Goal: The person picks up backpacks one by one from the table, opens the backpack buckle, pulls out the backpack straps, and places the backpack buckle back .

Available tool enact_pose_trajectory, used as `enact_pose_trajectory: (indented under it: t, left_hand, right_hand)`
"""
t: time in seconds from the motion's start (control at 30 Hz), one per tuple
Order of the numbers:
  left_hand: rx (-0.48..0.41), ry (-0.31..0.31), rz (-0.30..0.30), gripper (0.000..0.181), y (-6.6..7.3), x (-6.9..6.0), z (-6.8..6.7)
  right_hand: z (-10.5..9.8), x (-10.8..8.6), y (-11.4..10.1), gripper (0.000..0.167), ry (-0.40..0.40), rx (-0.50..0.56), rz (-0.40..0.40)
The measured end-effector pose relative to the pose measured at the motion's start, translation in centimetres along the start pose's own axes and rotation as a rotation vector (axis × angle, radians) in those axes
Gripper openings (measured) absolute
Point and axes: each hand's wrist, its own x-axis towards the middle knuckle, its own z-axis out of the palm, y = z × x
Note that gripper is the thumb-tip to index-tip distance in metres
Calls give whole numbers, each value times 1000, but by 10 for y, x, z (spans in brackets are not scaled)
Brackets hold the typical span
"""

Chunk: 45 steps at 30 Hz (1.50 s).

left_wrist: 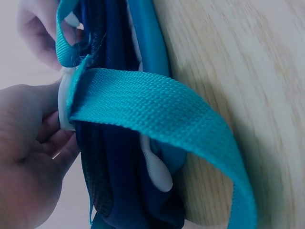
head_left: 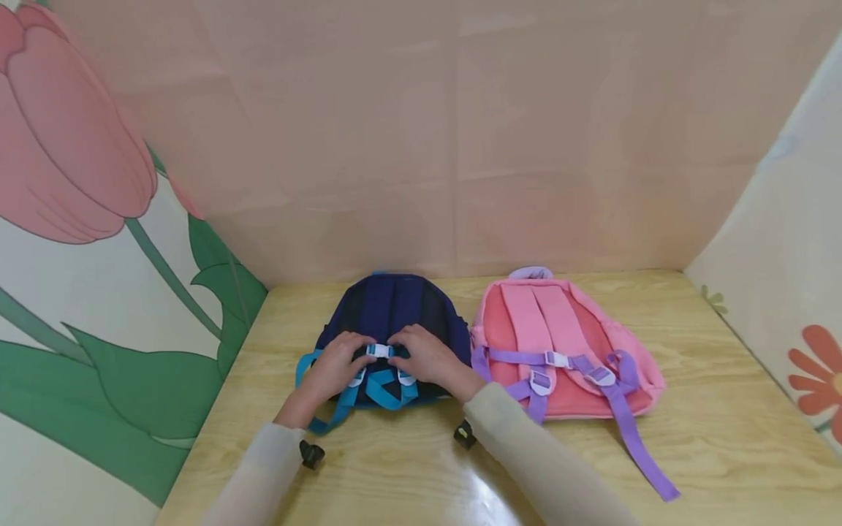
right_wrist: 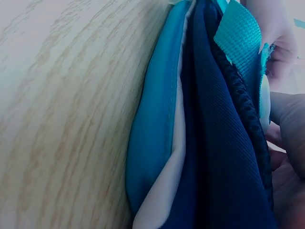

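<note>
A dark blue backpack (head_left: 395, 292) lies on the table, its straps facing up. Across its middle runs a teal strap with a white buckle (head_left: 379, 351). The left hand (head_left: 335, 363) pinches the strap at the buckle's left side, and the right hand (head_left: 426, 353) pinches it at the right side. The buckle's two halves look joined. Loose teal webbing (left_wrist: 157, 100) loops in front of the left hand (left_wrist: 28, 148) in the left wrist view. In the right wrist view the backpack's side (right_wrist: 214, 119) hides part of the right hand (right_wrist: 288, 138).
Just right of the blue backpack lies a pink backpack (head_left: 625, 343) with purple straps (head_left: 634, 438) and its own white buckle (head_left: 558, 359). One purple strap trails onto the wooden table (head_left: 743, 438). A pink backdrop (head_left: 460, 146) stands behind, with flower-printed panels at both sides.
</note>
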Motion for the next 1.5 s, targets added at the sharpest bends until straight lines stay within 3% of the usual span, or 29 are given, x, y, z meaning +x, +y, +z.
enact_pose_trajectory:
  t: [0.4, 0.8, 1.5]
  left_hand:
    - [-43, 25, 51, 26, -4, 0, -1]
    - [-64, 12, 22, 27, -3, 0, -2]
    - [-57, 8, 33, 26, -5, 0, 2]
  right_hand:
    - [3, 6, -2, 25, 70, -15, -28]
    - [6, 7, -4, 23, 72, -7, -36]
    - [11, 6, 0, 19, 109, 17, -67]
